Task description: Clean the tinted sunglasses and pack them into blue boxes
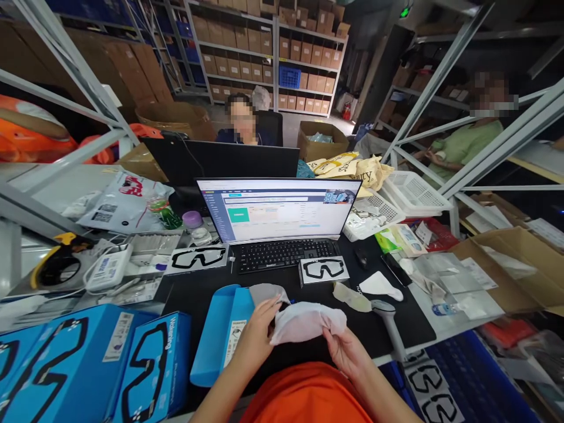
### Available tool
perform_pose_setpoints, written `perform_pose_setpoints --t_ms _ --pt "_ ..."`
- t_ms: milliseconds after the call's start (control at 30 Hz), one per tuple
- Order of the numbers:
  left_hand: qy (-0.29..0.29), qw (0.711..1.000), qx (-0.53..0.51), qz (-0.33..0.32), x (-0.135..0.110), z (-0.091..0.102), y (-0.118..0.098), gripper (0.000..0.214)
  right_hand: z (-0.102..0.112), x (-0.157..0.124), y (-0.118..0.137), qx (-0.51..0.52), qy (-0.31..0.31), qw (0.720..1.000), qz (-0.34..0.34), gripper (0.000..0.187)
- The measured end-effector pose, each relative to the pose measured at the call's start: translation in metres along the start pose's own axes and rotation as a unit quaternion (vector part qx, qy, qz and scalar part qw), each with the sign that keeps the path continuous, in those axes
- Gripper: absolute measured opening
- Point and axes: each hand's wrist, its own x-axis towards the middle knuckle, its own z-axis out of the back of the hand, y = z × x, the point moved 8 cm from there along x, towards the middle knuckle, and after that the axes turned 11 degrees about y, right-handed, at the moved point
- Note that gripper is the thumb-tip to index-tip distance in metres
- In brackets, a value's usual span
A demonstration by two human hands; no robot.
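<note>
My left hand [255,335] and my right hand [346,349] both grip a soft white pouch [306,322] just above the black desk mat [198,294], close to my body. The left fingers pinch its left end, where something dark shows inside. The right fingers curl under its right end. An open blue box [220,335] lies directly left of my left hand, with a grey cloth [264,292] at its top edge. A small box printed with goggles [323,269] stands beyond the pouch.
A monitor [277,208] and keyboard [282,254] face me. A barcode scanner [388,323], mouse [361,255] and phone [395,269] lie to the right. Blue goggle boxes [88,364] stack at left. One person sits behind the monitor, another at far right. White baskets [414,194] stand behind.
</note>
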Motion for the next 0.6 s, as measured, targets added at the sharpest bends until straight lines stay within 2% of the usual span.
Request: perform_pose_setpoints --t_ms 67,167,233,300,367,467,533,600 --pt "0.006 1.0 -0.005 0.009 -0.001 -0.001 -0.003 0.07 -0.003 0.001 0.005 -0.016 -0.002 1.0 0.027 0.036" --pt "-0.015 1.0 -0.015 0.022 -0.001 -0.003 -0.006 0.075 -0.013 0.0 0.009 -0.075 0.002 0.995 0.072 0.037" --pt "-0.039 0.999 -0.024 0.027 0.0 -0.005 -0.007 0.072 -0.025 -0.002 0.007 -0.154 0.027 0.984 0.085 0.037" --pt "-0.062 0.997 -0.028 0.033 0.0 -0.006 -0.008 0.069 -0.041 -0.005 0.004 -0.265 0.071 0.958 0.084 0.037" --pt "-0.083 0.995 -0.03 0.034 0.0 -0.005 -0.009 0.067 -0.057 -0.01 0.002 -0.39 0.113 0.91 0.082 0.032" --pt "-0.099 0.994 -0.035 0.019 0.0 -0.003 -0.014 0.066 -0.08 -0.02 0.009 -0.562 0.135 0.807 0.122 0.02" --pt "-0.099 0.994 -0.036 0.009 -0.001 -0.004 -0.017 0.065 -0.093 -0.028 0.015 -0.643 0.128 0.737 0.164 0.024" --pt "-0.101 0.994 -0.031 0.001 -0.002 -0.006 -0.02 0.066 -0.1 -0.033 0.016 -0.69 0.115 0.689 0.19 0.032"
